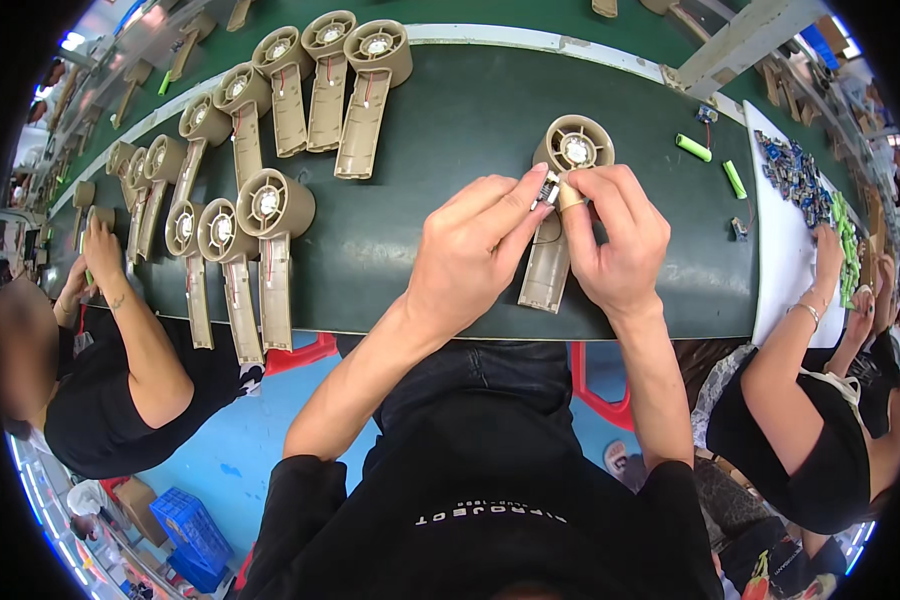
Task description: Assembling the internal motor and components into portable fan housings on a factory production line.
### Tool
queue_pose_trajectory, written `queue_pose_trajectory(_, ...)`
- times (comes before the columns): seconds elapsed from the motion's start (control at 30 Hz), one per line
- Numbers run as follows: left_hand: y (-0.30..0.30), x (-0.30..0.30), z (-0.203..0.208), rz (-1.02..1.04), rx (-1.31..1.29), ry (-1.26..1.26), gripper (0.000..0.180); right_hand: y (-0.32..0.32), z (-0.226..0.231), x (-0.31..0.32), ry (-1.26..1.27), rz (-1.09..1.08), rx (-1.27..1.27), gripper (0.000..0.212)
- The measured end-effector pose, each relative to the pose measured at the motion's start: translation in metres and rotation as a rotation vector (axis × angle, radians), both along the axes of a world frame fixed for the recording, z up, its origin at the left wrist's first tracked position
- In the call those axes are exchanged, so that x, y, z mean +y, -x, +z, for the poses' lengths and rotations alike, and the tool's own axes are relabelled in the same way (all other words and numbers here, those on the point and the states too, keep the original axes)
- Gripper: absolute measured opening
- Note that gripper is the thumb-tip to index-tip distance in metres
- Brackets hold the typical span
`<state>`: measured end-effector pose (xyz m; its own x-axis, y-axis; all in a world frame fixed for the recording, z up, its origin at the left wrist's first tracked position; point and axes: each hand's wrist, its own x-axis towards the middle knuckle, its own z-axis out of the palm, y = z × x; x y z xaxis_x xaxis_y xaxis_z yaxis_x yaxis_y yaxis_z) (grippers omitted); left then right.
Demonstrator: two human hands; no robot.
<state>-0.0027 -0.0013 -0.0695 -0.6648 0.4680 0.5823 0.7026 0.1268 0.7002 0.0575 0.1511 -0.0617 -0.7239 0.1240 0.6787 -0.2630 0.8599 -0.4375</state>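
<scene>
Between the thumb and fingers of my left hand [470, 240] is a small circuit board [547, 189] with dark and pale parts. My right hand [618, 235] pinches right beside the board's edge. A tan finger cover [570, 194] sits on one of its digits, and what that pinch holds is hidden. Both hands are over a beige handheld fan [544, 275], which lies on the table with its round head away from me and its open handle shell toward me. A thin dark wire runs near the top of the handle, partly covered by my fingers.
More beige fan shells [276, 205] lie in rows on the green table [420, 250] to the left. At right are green battery cells [693, 148] and a white sheet [775, 265] with a heap of circuit boards [792, 175]. Co-workers sit on both sides, their arms over the table.
</scene>
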Motion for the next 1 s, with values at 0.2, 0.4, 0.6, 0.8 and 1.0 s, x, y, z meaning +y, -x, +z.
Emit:
queue_pose_trajectory(0.2, 0.0, -0.001, 0.001, 0.002, 0.022, 0.031, 0.036, -0.001, 0.001, 0.0, -0.02, 0.024, 0.001, 0.014)
queue_pose_trajectory(0.4, -0.001, -0.004, 0.0, -0.001, 0.051, 0.04, 0.034, -0.004, 0.0, -0.003, 0.018, 0.0, 0.013, 0.015)
queue_pose_trajectory(0.6, 0.004, -0.005, 0.002, -0.07, 0.06, 0.035, 0.035, -0.002, 0.0, 0.0, -0.076, 0.053, 0.042, 0.016)
queue_pose_trajectory(0.8, 0.013, -0.004, 0.005, -0.149, 0.086, 0.073, 0.034, 0.0, -0.001, 0.007, -0.103, 0.071, 0.082, 0.015)
queue_pose_trajectory(1.0, -0.001, -0.005, 0.001, -0.056, -0.16, -0.003, 0.034, 0.005, 0.003, -0.006, 0.014, 0.059, 0.0, 0.013)
